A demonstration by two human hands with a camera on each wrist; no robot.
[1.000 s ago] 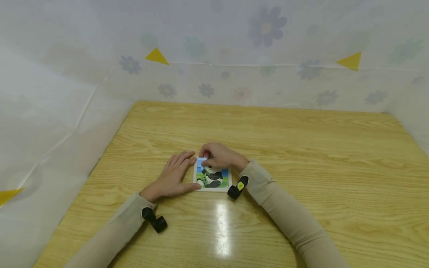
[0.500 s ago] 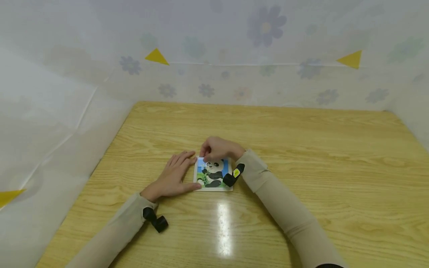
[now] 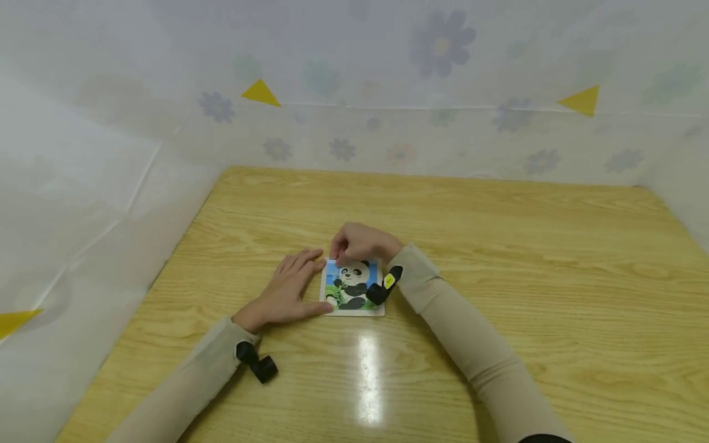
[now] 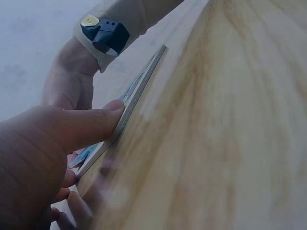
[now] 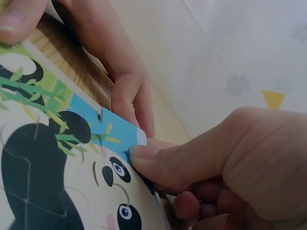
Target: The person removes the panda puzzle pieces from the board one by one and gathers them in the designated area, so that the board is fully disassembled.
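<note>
A small square panda puzzle point(image 3: 354, 290) lies flat on the wooden table point(image 3: 498, 246). My left hand point(image 3: 285, 292) rests flat on the table beside it, fingers straight, with the thumb point(image 4: 86, 127) pushed against the puzzle's left edge point(image 4: 144, 86). My right hand point(image 3: 360, 243) is curled at the puzzle's far left corner. In the right wrist view its thumb point(image 5: 158, 160) presses on the blue corner of the puzzle point(image 5: 57, 158), and the other fingers are curled just beyond the edge. The left hand's fingers point(image 5: 129, 91) lie beside that corner.
White sheeting printed with flowers and yellow triangles point(image 3: 260, 93) walls the table at the back and both sides. A black camera is strapped to each wrist: left point(image 3: 257, 364), right point(image 3: 384, 286). Bare wood spreads to the right and at the back.
My right hand has drawn back from over the puzzle to its far left corner, uncovering the panda's face. The left hand has stayed put.
</note>
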